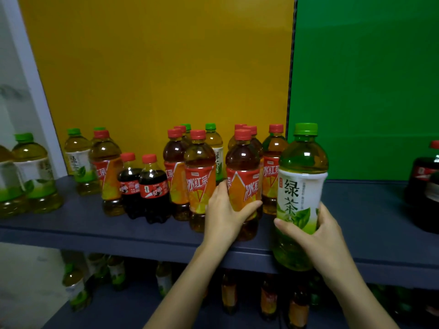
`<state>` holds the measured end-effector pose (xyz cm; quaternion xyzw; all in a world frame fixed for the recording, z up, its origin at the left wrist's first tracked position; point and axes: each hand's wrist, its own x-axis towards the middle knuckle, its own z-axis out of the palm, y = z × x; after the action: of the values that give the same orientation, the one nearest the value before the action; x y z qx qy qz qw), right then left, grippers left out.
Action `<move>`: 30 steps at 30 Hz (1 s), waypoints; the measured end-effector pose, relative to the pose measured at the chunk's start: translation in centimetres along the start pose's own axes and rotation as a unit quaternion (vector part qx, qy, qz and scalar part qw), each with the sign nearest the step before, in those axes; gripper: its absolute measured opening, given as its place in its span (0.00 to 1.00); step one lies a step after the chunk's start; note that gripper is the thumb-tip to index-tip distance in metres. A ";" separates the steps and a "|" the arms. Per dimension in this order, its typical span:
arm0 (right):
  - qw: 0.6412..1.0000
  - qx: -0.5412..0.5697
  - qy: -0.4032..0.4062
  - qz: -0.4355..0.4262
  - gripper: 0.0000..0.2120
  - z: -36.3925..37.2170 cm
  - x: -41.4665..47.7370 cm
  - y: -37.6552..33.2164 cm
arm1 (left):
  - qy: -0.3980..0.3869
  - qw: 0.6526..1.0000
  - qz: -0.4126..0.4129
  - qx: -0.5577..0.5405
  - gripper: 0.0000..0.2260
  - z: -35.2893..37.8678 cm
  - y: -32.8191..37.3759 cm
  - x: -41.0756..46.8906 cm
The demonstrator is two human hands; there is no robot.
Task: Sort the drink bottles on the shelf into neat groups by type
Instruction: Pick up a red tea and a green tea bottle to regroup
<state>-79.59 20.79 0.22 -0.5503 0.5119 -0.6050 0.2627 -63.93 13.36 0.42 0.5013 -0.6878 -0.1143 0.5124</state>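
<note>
My right hand [316,230] grips a green tea bottle [300,186] with a green cap and white label, lifted in front of the shelf's edge. My left hand [224,212] is wrapped around a red-capped iced tea bottle [243,176] standing near the front of the grey shelf [71,224]. Several more iced tea bottles [199,176] cluster around it. Two small cola bottles [152,186] stand to the left, and green tea bottles [79,160] sit further left.
A yellow panel [154,67] and a green panel [368,79] back the shelf. A large dark cola bottle [425,181] stands at the far right. More green tea bottles [33,172] stand at the far left. A lower shelf holds several more bottles [268,298].
</note>
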 end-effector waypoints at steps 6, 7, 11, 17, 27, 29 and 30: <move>1.000 -0.003 -0.020 -0.004 0.23 0.4 -0.6 -0.9 | -0.008 1.000 -0.018 -0.006 0.31 -0.1 0.2 0.0; 1.000 -0.002 -0.025 -0.005 0.23 0.5 -0.7 -1.0 | -0.018 1.000 -0.021 -0.011 0.31 -0.4 0.4 -0.3; 0.998 0.006 -0.057 -0.011 0.24 1.5 -1.2 -1.7 | -0.002 1.000 -0.026 -0.011 0.25 -3.2 0.3 -2.2; 0.992 0.034 -0.124 -0.013 0.24 5.6 -2.4 -2.6 | 0.093 0.969 0.014 0.229 0.07 -12.5 -3.2 -5.9; 0.975 0.052 -0.212 -0.044 0.26 21.9 -2.8 -4.8 | 0.139 0.892 -0.023 0.430 0.10 -27.8 -14.1 -7.1; 0.973 0.055 -0.218 -0.054 0.26 26.3 -2.8 -5.5 | 0.137 0.890 -0.008 0.434 0.10 -30.5 -16.4 -6.4; 0.973 0.057 -0.217 -0.058 0.27 28.5 -2.7 -5.9 | 0.134 0.890 0.000 0.436 0.10 -31.8 -17.5 -5.9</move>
<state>-50.78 15.72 0.82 -0.6815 0.3747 -0.5137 0.3622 -28.04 21.17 -0.52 0.6846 -0.5935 0.2657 0.3293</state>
